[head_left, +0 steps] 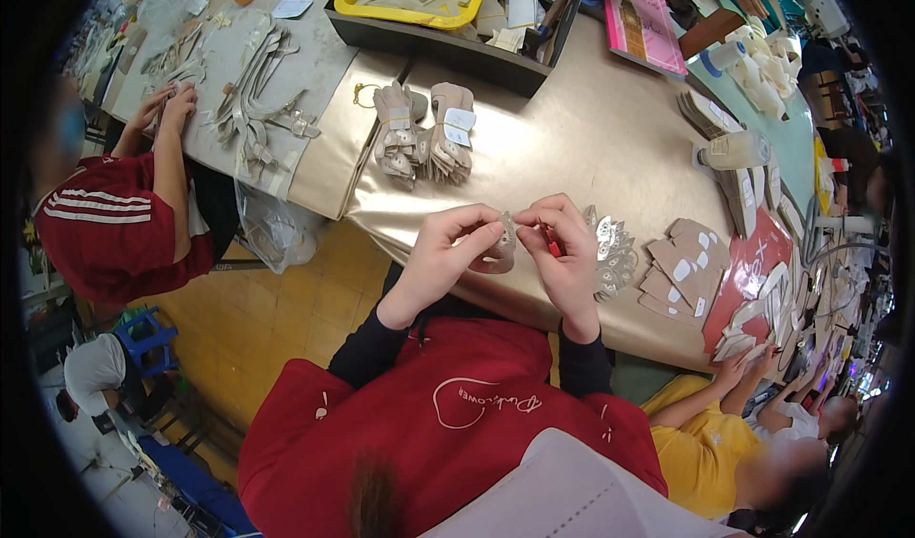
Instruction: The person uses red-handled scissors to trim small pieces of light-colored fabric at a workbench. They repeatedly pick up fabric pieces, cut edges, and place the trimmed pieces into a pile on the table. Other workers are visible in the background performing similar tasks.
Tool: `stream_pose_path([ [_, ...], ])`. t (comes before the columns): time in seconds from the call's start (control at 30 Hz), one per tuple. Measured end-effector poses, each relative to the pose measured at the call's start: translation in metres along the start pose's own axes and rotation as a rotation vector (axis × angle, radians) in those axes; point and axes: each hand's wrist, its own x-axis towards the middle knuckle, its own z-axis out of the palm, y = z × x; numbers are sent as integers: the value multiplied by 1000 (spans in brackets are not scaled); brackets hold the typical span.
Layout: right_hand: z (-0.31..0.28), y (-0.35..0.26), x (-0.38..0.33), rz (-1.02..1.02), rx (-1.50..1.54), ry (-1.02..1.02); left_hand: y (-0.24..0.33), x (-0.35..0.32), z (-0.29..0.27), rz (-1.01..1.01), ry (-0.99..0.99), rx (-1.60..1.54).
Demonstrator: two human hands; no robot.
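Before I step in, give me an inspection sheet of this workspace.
Surface: shiny gold-coloured tabletop.
Job's things: small curved piece, held up; fanned silvery pieces to its right.
Clutter: two bundles of beige pieces, black box holding a yellow tray, clear bottle.
Grips: left grip pinches the curved piece; right grip is closed, with a small red item among its fingers.
Cables: nothing seen for certain.
Surroundings: person in red at left, person in yellow at right, blue stool.
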Motion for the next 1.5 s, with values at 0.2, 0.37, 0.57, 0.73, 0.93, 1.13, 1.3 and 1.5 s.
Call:
stream_pose_path([
  [0.2,4,14,-8,-94,-109,21,-12,-2,-6,-55,27,-5],
  [0.37,14,17,-20,-100,51,-28,-30,-14,-6,-28,221,19],
  [0.57,18,31,-8,-132,-24,132,-33,18,-3,-64,49,-241],
  [0.73,6,47,-19,-197,-64,194,-46,53,-2,-19,-68,-286],
  [0.93,-17,38,-21,-107,171,189,-47,59,18,-62,-123,-187],
  [1.13,-22,34,-20,182,718,102,-52,59,31,-85,-201,-196],
  [1.3,-16,30,-23,97,669,160,-49,56,38,-77,-119,-140],
  [1.5,-7,38,-26,63,658,202,-51,44,40,-53,-47,-142],
])
